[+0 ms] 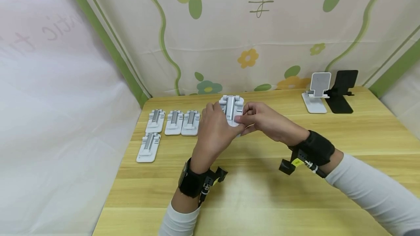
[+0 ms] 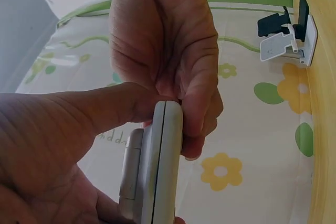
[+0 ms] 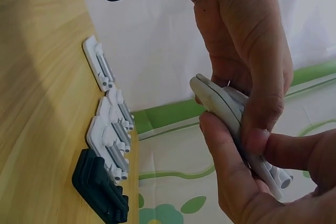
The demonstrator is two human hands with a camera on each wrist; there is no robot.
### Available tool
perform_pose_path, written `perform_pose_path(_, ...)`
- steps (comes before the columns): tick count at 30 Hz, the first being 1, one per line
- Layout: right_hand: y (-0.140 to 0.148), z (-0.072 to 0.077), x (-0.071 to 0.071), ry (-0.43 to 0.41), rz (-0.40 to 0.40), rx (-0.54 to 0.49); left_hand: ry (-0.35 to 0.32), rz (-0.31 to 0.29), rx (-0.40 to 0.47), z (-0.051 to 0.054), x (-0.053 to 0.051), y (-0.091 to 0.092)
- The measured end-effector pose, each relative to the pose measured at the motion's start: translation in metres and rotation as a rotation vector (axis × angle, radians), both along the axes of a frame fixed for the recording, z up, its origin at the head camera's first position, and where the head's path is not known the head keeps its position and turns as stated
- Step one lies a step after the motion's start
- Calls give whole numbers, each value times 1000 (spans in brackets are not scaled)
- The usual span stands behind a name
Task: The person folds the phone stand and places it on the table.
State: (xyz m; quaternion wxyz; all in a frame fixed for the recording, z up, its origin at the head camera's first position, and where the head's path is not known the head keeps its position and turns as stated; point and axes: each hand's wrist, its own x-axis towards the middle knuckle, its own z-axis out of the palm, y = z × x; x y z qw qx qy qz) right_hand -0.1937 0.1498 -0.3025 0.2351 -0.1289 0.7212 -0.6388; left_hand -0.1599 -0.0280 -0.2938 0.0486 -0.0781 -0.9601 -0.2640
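Between both hands, raised over the table, is a white folded phone stand [image 1: 230, 107] with a silver hinged bar on its face. My left hand [image 1: 214, 129] grips its left side and lower edge. From the right, my right hand [image 1: 264, 122] pinches the lower right edge, thumb on the face and fingers behind. The left wrist view has the folded phone stand [image 2: 167, 161] edge-on, its two layers lying flat together. In the right wrist view, the left thumb and right thumb meet near the middle of the held phone stand [image 3: 223, 106].
Several white folded phone stands [image 1: 174, 123] lie at the table's left. A black folded stand [image 3: 100, 184] lies beside them in the right wrist view. At the back right, a white unfolded stand [image 1: 315, 103] and a black unfolded stand [image 1: 341, 103] stand upright before the patterned cloth [image 1: 223, 57].
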Motion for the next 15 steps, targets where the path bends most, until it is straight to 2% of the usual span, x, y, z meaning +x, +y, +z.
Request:
perform_pose_path(4, 8, -1, -4, 29, 31, 30, -2, -3, -46, 1, -3, -7)
perform_pose_path(7, 23, 0, -14, 100, 1, 137, -37, 21, -71, 1, -11, -21)
perform_pose_path(12, 69, -5, -50, 253, -179, 384, -120, 122, -64, -5, -31, -61)
perform_pose_path(15, 106, -13, -76, 406, -291, 584, -202, 176, -74, -14, -42, -86)
